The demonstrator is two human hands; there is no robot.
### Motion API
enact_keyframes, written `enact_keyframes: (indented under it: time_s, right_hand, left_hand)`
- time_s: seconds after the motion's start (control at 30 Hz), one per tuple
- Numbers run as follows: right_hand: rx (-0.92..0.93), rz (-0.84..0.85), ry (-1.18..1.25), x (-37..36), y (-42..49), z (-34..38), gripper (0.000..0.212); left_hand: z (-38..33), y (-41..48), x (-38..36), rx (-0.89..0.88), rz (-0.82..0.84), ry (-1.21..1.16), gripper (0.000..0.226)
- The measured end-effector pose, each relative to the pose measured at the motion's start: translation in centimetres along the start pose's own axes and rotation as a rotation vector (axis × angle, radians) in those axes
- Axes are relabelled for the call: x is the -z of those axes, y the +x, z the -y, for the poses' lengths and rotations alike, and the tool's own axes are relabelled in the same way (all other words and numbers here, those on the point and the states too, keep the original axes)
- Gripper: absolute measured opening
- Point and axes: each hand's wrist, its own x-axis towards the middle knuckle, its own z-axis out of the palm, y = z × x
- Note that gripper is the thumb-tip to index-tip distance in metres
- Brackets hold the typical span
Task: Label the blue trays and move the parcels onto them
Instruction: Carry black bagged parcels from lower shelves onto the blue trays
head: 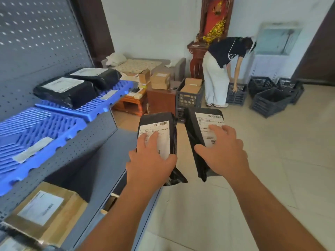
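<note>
My left hand (pixel 151 160) grips a black parcel bag (pixel 169 124) with a white shipping label, held in the air right of the shelf. My right hand (pixel 224 151) grips a second black parcel bag (pixel 192 131), also labelled. On the grey shelf at left lie two blue slatted trays. The near tray (pixel 41 129) holds no parcel and bears a strip of tape label (pixel 33 150). The far tray (pixel 108 102) carries two black parcels (pixel 68 91) and a tape label (pixel 108 95).
A cardboard box (pixel 47 212) sits on the lower shelf. Beyond stand a black crate (pixel 188 100) with boxes, more crates (pixel 270 102) on the tiled floor, wooden furniture, and a person (pixel 219 73) bending over a crate.
</note>
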Motion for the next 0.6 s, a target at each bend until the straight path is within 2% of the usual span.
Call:
enact_keyframes:
  time_s: [0.3,0.6]
  right_hand:
    - [-0.130,-0.161,0.019,1.0,8.2,2.0,0.078]
    - [-0.129,-0.223,0.057,1.1,16.3,2.8,0.080]
  left_hand:
    - [-3.0,12.0,0.1,-0.190,0.052,-0.066,0.083]
    - [-5.7,19.3,0.0,-0.224,0.024,-0.071,0.081]
